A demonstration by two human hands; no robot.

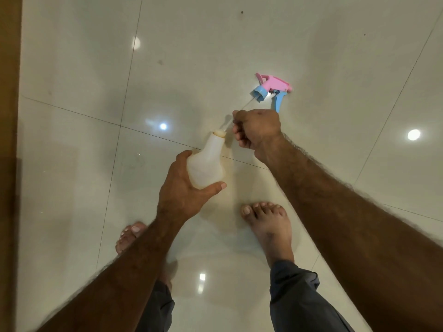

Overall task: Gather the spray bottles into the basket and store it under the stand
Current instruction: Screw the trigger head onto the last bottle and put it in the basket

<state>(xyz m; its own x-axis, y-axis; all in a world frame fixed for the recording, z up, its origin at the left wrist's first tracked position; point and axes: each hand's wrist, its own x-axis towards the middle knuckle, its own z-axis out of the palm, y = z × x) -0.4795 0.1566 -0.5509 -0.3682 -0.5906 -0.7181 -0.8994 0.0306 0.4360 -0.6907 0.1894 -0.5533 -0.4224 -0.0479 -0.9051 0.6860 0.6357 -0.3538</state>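
Observation:
My left hand [183,190] grips a white, translucent spray bottle body [206,165] with no head on it, its open neck pointing up and away. My right hand [257,128] is closed around the thin clear dip tube [227,123] of a pink and blue trigger spray head [272,91]. The tube's lower end sits at the bottle's neck, and the head hangs beyond my right hand, above the floor. No basket or stand is in view.
Glossy cream floor tiles [239,44] fill the view, with ceiling lights reflected in them. My two bare feet [268,226] stand just below the hands. A brown wooden edge [9,140] runs down the far left.

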